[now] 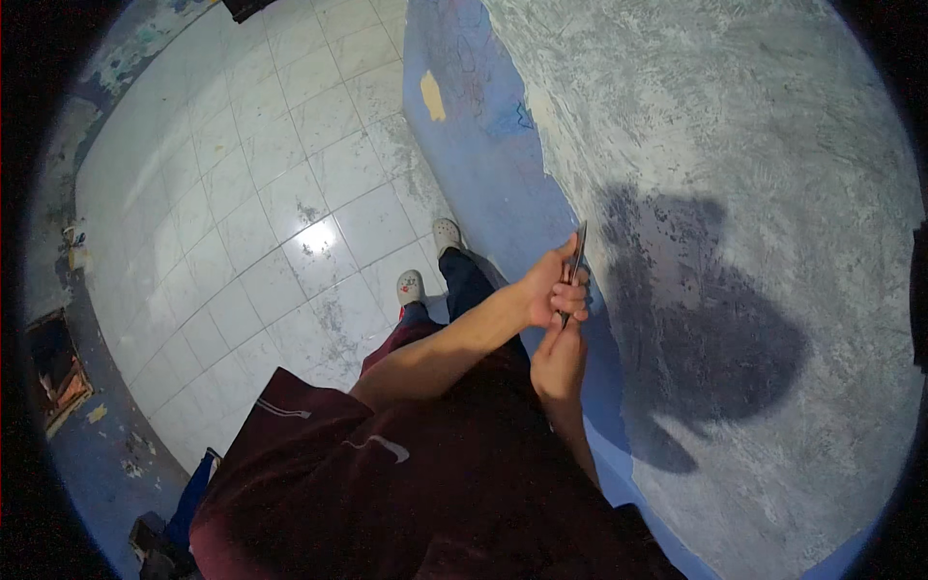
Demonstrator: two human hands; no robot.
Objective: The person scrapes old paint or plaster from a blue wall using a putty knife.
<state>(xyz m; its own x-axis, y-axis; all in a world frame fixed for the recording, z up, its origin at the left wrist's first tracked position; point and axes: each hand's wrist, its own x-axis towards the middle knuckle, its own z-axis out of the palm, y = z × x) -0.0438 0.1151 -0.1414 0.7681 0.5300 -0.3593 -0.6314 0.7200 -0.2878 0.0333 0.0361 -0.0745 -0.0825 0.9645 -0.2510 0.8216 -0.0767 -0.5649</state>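
A thin, flat blade-like tool (579, 247) is turned nearly edge-on in front of the wall, so its exact kind cannot be told. My left hand (547, 290) is closed around its middle, with the thumb along one side and the fingers curled over the other. Just below, my right hand (559, 362) is closed at the tool's lower end, its fingertips meeting those of the left. The grip itself is partly hidden by the fingers. Beside both hands rises a wall (696, 116) with rough grey-white plaster, apart from the tool as far as I can see.
A blue painted strip (483, 126) with a yellowish patch runs along the wall's lower part. White floor tiles (280, 203) stretch to the left, and my feet stand on them in pale clogs (410, 287). A dark shadow falls on the plaster. Something blue (193, 498) lies at lower left.
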